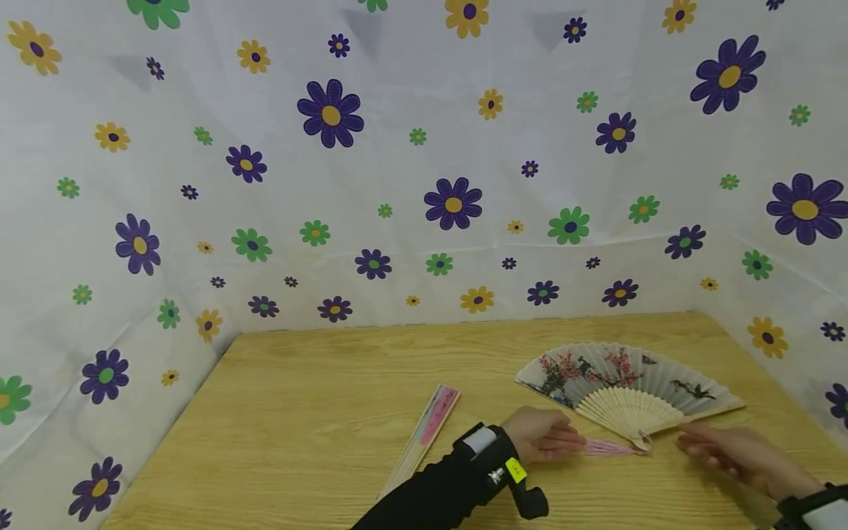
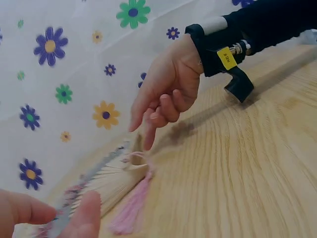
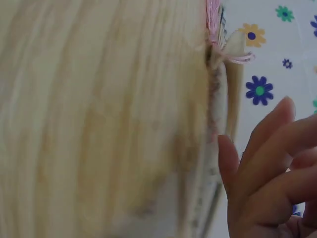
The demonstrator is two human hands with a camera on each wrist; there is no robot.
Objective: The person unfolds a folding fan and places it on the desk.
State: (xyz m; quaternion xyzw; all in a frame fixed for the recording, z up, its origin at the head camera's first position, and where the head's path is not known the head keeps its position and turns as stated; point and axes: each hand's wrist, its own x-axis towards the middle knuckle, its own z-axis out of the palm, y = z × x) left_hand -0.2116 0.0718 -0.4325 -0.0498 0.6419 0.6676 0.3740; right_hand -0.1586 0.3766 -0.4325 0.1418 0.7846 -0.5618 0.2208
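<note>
A spread folding fan (image 1: 623, 375) with pale ribs and painted blossoms and birds lies on the table at the right. From its pivot, a pink tassel (image 1: 608, 447) trails left. My left hand (image 1: 542, 434) is at the tassel's loose end, fingers extended and gripping nothing; its thumb and a finger (image 2: 81, 218) overlap the fan in the left wrist view. Just right of the pivot hovers my right hand (image 1: 742, 456), close to the fan's near outer rib. Its fingers are loosely bent with nothing between them, as the right wrist view also shows.
A folded fan (image 1: 424, 434) with a pink section lies left of my left forearm, partly hidden by the sleeve (image 1: 430, 493). The wooden table (image 1: 298, 412) is bordered at the back and sides by a white flower-print curtain (image 1: 397, 169).
</note>
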